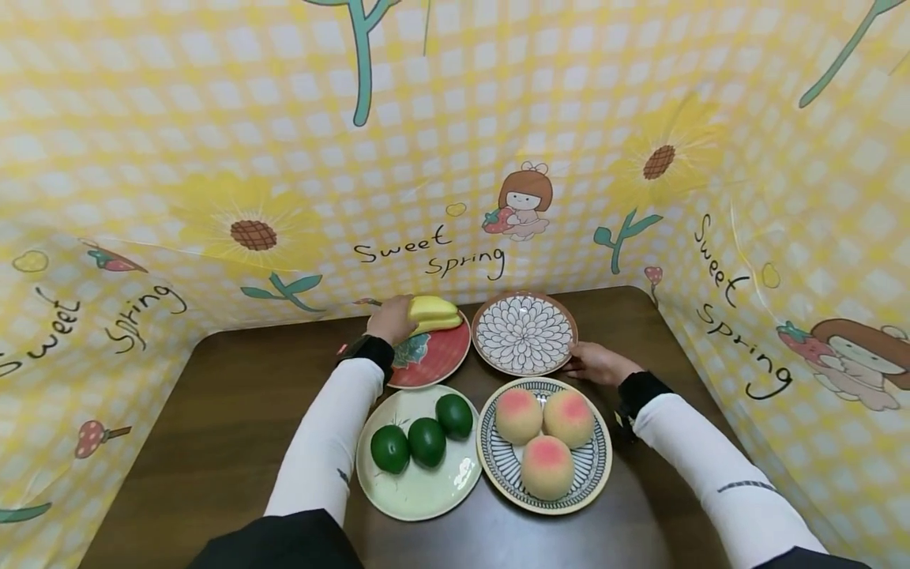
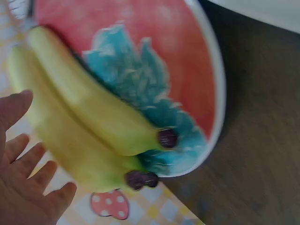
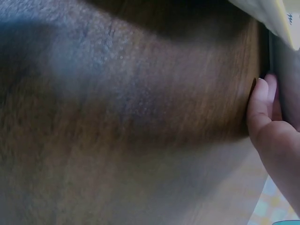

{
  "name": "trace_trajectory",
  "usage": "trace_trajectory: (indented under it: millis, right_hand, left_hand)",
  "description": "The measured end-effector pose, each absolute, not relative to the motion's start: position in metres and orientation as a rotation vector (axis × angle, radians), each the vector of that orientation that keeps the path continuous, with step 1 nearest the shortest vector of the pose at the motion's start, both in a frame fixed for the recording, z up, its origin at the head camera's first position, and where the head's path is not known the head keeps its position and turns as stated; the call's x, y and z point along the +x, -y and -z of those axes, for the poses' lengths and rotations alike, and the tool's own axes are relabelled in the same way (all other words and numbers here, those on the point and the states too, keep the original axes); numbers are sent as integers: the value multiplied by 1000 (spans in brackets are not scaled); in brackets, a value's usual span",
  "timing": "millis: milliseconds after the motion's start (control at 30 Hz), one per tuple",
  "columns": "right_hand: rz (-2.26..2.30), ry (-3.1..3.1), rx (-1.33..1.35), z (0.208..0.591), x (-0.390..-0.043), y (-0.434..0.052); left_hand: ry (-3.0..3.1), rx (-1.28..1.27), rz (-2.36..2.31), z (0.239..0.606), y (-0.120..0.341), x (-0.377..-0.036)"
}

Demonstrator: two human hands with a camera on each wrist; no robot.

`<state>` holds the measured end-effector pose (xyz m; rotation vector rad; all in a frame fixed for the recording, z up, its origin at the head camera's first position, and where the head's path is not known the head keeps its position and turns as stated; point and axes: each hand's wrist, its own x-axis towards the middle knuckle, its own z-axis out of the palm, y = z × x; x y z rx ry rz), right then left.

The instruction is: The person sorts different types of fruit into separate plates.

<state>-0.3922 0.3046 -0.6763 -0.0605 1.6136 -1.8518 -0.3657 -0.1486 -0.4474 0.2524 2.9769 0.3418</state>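
Observation:
In the head view, two joined yellow bananas (image 1: 432,313) lie on a red plate (image 1: 444,359) with a blue-green leaf pattern. My left hand (image 1: 392,319) is at their left end. The left wrist view has this hand (image 2: 28,183) with fingers spread and slightly bent alongside the bananas (image 2: 89,108), whose dark tips point toward the plate's rim. To the right is a brown-rimmed plate (image 1: 524,332) with a white petal pattern and nothing on it. My right hand (image 1: 600,365) pinches its right rim, thumb above and fingers lower, partly hidden.
Nearer me, a pale green plate (image 1: 419,502) carries three dark green oval fruits (image 1: 427,442). Beside it, a blue-patterned plate (image 1: 594,482) bears three peaches (image 1: 547,468). The brown table (image 1: 235,427) is bordered by a yellow checked cloth (image 1: 441,182) at the back and sides.

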Motion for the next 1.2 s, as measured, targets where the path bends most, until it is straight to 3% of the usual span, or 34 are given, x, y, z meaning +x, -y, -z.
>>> trace_trajectory:
  millis: [100, 300, 533, 1033, 1200]
  right_hand:
    - [1860, -1607, -72, 682, -388, -301]
    - [1886, -1556, -59, 743, -415, -313]
    - [1742, -1839, 122, 550, -308, -249]
    - [1782, -1858, 107, 537, -310, -242]
    - [1819, -1826, 39, 570, -327, -256]
  left_hand:
    - [-3042, 233, -290, 461, 153, -364]
    - [-3107, 245, -387, 485, 167, -360]
    - [-3168, 202, -419, 503, 163, -354]
    - [-3193, 259, -366, 480, 157, -370]
    - [-3202, 311, -383, 475, 154, -369]
